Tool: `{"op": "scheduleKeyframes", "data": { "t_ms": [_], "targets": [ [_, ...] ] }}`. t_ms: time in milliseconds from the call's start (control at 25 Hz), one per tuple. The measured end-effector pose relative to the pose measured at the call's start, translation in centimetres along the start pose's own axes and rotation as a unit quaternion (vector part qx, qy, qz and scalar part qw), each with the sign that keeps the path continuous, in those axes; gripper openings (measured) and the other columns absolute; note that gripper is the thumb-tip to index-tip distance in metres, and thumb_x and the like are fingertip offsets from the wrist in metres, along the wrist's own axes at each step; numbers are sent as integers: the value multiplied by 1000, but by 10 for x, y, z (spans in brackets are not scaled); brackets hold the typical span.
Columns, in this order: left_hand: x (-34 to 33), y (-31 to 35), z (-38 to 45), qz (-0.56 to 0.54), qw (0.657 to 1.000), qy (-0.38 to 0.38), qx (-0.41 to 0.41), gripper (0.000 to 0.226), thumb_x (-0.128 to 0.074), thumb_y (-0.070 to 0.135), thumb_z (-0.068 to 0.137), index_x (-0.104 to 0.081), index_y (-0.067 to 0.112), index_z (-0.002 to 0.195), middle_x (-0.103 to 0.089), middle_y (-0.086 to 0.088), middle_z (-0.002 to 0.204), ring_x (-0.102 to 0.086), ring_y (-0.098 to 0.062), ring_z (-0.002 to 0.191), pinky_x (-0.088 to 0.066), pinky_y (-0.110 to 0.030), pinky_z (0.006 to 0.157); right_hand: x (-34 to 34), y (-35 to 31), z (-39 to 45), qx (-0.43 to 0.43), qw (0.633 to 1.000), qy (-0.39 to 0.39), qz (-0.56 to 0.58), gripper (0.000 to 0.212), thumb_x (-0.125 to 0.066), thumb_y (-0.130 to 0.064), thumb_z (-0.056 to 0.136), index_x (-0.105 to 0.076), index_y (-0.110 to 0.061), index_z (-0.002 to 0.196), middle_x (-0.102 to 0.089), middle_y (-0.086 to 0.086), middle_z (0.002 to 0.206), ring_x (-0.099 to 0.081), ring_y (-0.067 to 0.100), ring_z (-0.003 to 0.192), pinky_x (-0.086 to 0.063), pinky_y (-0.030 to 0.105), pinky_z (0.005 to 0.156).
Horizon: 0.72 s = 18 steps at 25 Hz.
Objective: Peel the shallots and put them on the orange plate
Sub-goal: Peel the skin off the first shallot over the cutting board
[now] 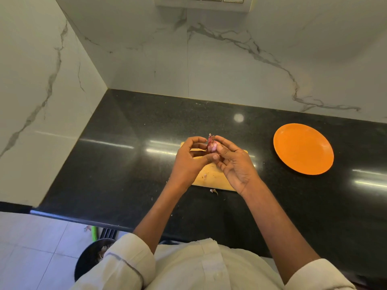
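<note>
A small purple shallot [212, 145] is held up between both hands above a wooden cutting board [211, 176]. My right hand [234, 162] grips it from the right with thumb and fingers. My left hand [191, 160] has its curled fingertips on the shallot's left side, thumb beneath it. A strip of loose skin sticks up from the shallot's top. The orange plate [303, 149] lies on the counter to the right with nothing on it.
The black granite counter [129, 164] meets marble walls at the back and left. Bits of peel [214, 191] lie by the board's near edge. A dark round bin [92, 258] stands on the floor at lower left.
</note>
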<state>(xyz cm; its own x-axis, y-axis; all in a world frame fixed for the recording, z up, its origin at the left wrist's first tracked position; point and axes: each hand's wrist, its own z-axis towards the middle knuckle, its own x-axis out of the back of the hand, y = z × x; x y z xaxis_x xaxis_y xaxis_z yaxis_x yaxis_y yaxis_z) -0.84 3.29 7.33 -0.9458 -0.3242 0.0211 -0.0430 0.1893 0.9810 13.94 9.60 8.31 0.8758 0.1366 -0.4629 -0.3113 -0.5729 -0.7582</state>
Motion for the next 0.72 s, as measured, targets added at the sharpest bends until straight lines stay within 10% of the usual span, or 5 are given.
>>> {"op": "scheduleKeyframes", "data": {
  "t_ms": [120, 400, 720],
  "targets": [
    [-1, 4, -7, 64, 997, -43, 0, 72, -97, 19, 78, -53, 22, 135, -67, 4, 127, -72, -10, 112, -64, -29, 92, -5, 2, -5, -6, 1000, -6, -1, 35, -70, -3, 97, -69, -1, 132, -76, 17, 119, -75, 26, 103, -62, 31, 77],
    [3, -4, -11, 67, 995, 47, -63, 14, -80, 27, 97, -72, 17, 103, -78, -1, 102, -77, -18, 99, -64, -49, 93, -4, 5, -15, -17, 1000, -7, 19, 36, -74, -4, 93, -69, -4, 129, -77, 16, 120, -74, 27, 109, -57, 41, 106],
    [15, -6, -14, -79, 995, 57, 7, 15, -70, 9, 103, -66, 4, 117, -79, -18, 111, -80, -30, 102, -66, -45, 89, -2, 9, -18, -14, 1000, -1, -7, 35, -72, -9, 96, -72, -10, 131, -76, 15, 124, -71, 27, 114, -54, 41, 106]
  ]
}}
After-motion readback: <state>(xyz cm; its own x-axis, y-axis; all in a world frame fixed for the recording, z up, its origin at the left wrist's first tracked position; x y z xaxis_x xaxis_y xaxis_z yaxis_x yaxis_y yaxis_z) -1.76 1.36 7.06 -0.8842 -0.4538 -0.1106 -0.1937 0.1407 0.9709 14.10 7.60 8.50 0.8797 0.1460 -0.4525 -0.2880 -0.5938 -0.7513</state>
